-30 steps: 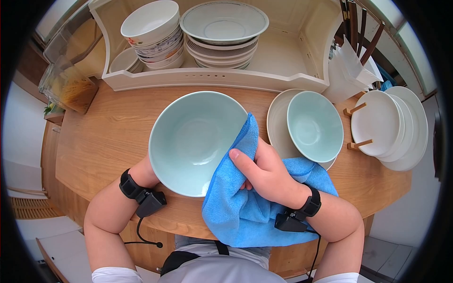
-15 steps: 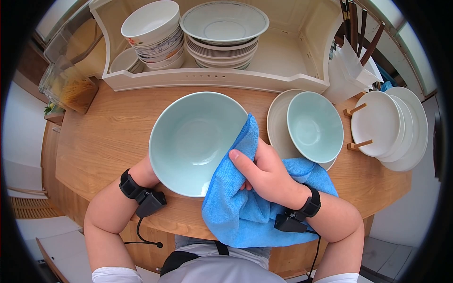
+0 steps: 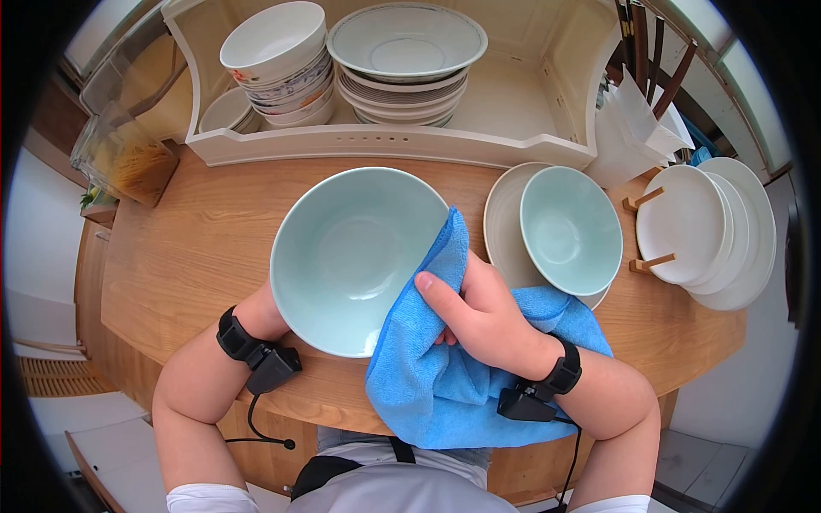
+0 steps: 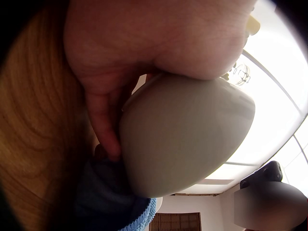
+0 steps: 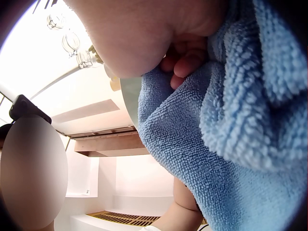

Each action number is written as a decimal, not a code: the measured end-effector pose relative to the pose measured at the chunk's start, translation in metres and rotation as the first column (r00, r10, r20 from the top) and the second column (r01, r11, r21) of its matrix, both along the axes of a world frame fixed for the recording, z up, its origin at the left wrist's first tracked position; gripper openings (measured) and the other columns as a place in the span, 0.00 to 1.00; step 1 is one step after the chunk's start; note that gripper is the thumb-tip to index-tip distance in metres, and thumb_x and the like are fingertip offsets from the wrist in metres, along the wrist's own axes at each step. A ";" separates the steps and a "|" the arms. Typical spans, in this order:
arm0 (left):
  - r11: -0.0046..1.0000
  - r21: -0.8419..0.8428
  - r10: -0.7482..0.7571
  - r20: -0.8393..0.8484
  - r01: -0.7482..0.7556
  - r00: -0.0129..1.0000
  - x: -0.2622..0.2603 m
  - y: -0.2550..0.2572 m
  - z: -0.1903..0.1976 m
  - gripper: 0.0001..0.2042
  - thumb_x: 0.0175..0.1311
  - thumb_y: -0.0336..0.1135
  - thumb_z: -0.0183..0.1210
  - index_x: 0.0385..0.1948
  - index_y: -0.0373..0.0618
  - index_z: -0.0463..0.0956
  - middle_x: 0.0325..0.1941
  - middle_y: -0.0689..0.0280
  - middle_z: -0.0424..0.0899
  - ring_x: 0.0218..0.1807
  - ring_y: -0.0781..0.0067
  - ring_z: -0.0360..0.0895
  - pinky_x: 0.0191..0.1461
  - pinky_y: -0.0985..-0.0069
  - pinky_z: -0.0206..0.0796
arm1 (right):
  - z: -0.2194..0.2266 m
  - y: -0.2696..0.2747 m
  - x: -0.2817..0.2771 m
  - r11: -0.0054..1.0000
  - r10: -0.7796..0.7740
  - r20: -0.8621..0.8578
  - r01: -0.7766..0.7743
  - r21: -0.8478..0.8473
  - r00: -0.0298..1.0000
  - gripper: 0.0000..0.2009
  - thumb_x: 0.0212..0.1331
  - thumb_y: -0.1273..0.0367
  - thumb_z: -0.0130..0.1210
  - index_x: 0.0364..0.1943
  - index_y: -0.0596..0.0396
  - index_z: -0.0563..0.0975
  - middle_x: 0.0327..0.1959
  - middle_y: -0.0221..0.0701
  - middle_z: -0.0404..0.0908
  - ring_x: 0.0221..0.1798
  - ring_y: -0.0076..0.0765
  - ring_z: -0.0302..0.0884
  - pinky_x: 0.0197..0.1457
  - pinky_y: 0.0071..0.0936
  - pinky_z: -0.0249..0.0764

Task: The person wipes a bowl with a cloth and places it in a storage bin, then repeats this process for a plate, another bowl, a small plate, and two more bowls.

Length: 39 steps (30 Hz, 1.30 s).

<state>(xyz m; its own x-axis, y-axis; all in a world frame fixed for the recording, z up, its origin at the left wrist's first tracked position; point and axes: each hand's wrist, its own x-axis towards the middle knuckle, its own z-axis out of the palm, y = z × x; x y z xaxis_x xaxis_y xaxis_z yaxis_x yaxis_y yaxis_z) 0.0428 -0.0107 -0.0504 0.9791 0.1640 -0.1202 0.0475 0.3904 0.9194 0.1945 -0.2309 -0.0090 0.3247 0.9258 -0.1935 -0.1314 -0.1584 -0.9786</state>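
A large pale green bowl (image 3: 342, 248) is held above the table, its inside facing up toward the head camera. The left hand (image 3: 272, 309) is mostly hidden behind it; in the left wrist view that hand (image 4: 144, 53) holds the bowl (image 4: 187, 130) from underneath, fingers bent around its base. At the bowl's right rim the right hand (image 3: 483, 316) pinches a blue cloth (image 3: 428, 359) against the edge, thumb on top. The cloth (image 5: 178, 120) hangs in folds below the right hand (image 5: 144, 33) in the right wrist view.
A smaller green bowl (image 3: 571, 231) sits on a plate (image 3: 505, 222) at the right, beside upright white plates (image 3: 684, 227) in a wooden rack. Behind, a cream shelf (image 3: 385, 152) holds stacked bowls (image 3: 275, 43) and dishes (image 3: 406, 43). A pasta container (image 3: 137, 162) stands far left.
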 end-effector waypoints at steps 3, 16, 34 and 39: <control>0.999 0.036 0.005 0.007 -0.005 1.000 0.000 0.000 0.001 0.22 0.67 0.33 0.64 0.63 0.43 0.73 0.60 0.62 0.81 0.58 0.73 0.79 0.59 0.75 0.75 | 0.000 0.000 0.000 1.000 -0.003 0.005 0.003 0.000 1.000 0.17 0.74 0.63 0.52 0.53 0.64 0.70 0.30 0.29 0.80 0.25 0.19 0.76 0.29 0.20 0.75; 0.976 0.214 0.055 -0.031 -0.047 0.998 0.001 -0.004 0.010 0.23 0.71 0.39 0.59 0.65 0.43 0.70 0.62 0.62 0.80 0.60 0.72 0.78 0.62 0.72 0.73 | 0.000 0.000 0.002 1.000 -0.006 -0.069 0.005 -0.024 0.998 0.18 0.75 0.61 0.50 0.59 0.60 0.69 0.32 0.26 0.79 0.26 0.16 0.75 0.28 0.17 0.75; 0.928 0.327 0.146 0.125 -0.180 0.981 -0.011 -0.006 -0.019 0.24 0.78 0.50 0.45 0.59 0.39 0.74 0.53 0.59 0.84 0.51 0.71 0.83 0.53 0.73 0.78 | 0.002 0.001 0.003 1.000 -0.023 -0.063 0.023 0.005 0.998 0.19 0.75 0.61 0.50 0.61 0.58 0.68 0.33 0.25 0.79 0.27 0.14 0.74 0.28 0.16 0.73; 0.963 0.176 0.172 0.176 -0.203 0.969 -0.017 -0.010 0.006 0.18 0.77 0.38 0.44 0.54 0.36 0.77 0.44 0.60 0.86 0.44 0.71 0.84 0.46 0.74 0.79 | -0.001 0.001 0.004 1.000 -0.031 -0.066 0.031 -0.005 0.997 0.19 0.75 0.61 0.50 0.62 0.58 0.68 0.33 0.25 0.79 0.27 0.14 0.74 0.28 0.16 0.72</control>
<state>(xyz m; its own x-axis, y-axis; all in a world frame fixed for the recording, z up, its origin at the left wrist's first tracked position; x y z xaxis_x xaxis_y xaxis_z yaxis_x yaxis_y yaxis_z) 0.0262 -0.0203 -0.0441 0.9325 0.3511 0.0849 -0.1613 0.1943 0.9676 0.1984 -0.2299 -0.0096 0.3395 0.9148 -0.2189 -0.2010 -0.1568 -0.9670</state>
